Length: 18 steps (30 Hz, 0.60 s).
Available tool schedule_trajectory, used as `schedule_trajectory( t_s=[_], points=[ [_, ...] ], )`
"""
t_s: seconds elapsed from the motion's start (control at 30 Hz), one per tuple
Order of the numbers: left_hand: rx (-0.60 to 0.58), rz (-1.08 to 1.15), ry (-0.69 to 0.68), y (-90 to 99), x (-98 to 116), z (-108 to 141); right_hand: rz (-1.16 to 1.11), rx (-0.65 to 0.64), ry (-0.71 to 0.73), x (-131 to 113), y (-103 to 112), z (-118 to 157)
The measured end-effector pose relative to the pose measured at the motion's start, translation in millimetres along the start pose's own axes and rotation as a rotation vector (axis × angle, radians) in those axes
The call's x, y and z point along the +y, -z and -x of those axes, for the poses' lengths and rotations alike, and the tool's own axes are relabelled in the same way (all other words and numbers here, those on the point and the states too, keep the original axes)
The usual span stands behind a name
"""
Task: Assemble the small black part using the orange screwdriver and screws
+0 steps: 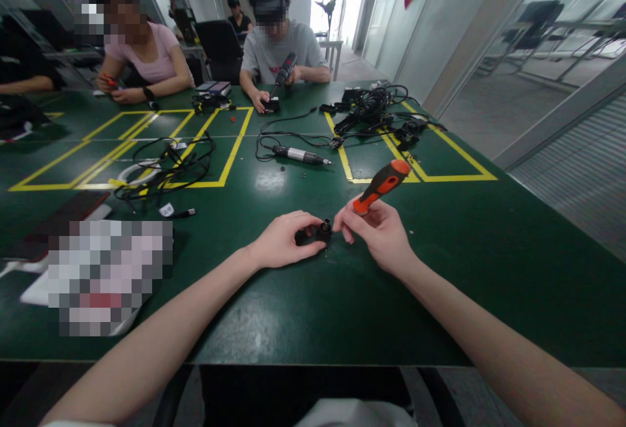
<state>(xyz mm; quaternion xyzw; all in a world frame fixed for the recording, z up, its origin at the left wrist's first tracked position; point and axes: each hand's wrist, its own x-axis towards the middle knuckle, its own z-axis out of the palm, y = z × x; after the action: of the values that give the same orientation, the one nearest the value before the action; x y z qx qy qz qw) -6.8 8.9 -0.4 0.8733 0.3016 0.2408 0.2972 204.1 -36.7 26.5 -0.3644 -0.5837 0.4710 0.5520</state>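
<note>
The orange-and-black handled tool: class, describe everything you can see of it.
The orange-and-black handled tool looks like a screwdriver. Its thick, rounded handle, seemingly plastic or rubber, has an orange end with a dark oval mark nearby. It leans, orange end up and to the right, above the smooth green table, its lower part held by the bare right hand. No shaft can be made out.
</note>
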Motion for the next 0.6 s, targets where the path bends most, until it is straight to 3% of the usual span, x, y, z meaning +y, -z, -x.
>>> schedule_trajectory(
  t_s=[0.3,0.6],
  points=[
    [-0.001,0.002,0.008,-0.5,0.3,0.1,0.128,0.041,0.070,-1.8,4.1,-1.3],
    [0.003,0.011,0.006,-0.3,-0.4,-0.1,0.030,-0.029,0.039,-2.5,6.4,-0.5]
  ],
)
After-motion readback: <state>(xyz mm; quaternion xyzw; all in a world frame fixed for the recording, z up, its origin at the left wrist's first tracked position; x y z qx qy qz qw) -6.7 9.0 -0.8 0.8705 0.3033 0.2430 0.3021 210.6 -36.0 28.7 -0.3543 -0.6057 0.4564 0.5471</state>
